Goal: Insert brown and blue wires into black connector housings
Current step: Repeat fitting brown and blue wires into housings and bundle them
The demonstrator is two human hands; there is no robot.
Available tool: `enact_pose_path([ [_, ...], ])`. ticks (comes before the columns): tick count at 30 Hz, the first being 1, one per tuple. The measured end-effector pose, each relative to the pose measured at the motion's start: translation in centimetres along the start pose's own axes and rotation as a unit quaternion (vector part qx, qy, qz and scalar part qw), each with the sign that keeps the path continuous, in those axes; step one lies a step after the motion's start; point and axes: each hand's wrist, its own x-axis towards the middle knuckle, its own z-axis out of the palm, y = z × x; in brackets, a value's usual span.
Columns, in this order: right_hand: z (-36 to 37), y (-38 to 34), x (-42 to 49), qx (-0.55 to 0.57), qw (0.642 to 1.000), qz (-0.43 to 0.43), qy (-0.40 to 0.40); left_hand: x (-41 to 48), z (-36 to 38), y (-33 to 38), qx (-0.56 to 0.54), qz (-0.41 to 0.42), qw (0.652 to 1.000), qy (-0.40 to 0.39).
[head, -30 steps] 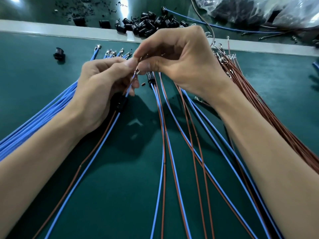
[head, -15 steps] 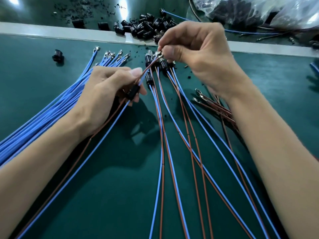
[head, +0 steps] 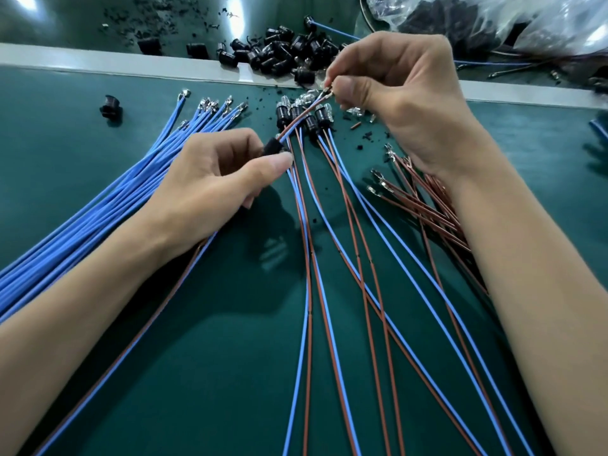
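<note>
My left hand (head: 214,182) pinches a small black connector housing (head: 272,147) between thumb and fingers. A brown and a blue wire (head: 301,118) run through that housing up to my right hand (head: 391,90), which pinches their metal terminal ends. The pair trails back under my left wrist toward the near edge. Several finished assemblies, black housings (head: 311,118) with brown and blue wires, lie just beyond and between my hands.
A bundle of loose blue wires (head: 98,218) fans out on the left of the green mat (head: 214,373). Loose brown wires (head: 424,202) lie under my right forearm. A pile of black housings (head: 279,51) sits past the white strip (head: 98,59), one stray housing (head: 111,106) left, plastic bags (head: 493,24) top right.
My right hand has drawn the wire ends up and to the right, away from my left hand, so the housing has slid further down the pair.
</note>
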Motion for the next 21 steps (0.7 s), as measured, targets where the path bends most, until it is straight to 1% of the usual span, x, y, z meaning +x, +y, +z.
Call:
enact_pose_path([
  [4, -0.09, 0.14, 0.04, 0.006, 1.0, -0.005, 0.007, 0.14, 0.23, 0.07, -0.002, -0.006, 0.999, 0.031],
  [9, -0.14, 0.33, 0.07, 0.01, 1.0, -0.006, 0.012, 0.07, 0.44, 0.24, 0.021, 0.0, 1.0, 0.013],
  [12, -0.21, 0.31, 0.05, 0.005, 1.0, -0.006, 0.016, 0.05, 0.31, 0.24, -0.007, -0.001, 1.0, 0.015],
  [17, -0.24, 0.14, 0.0, 0.001, 1.0, -0.008, 0.024, 0.24, 0.0, 0.07, -0.087, -0.006, 0.996, 0.003],
  [21, -0.3, 0.04, -0.03, 0.001, 1.0, -0.008, 0.025, 0.32, 0.24, 0.12, -0.095, -0.006, 0.995, 0.02],
])
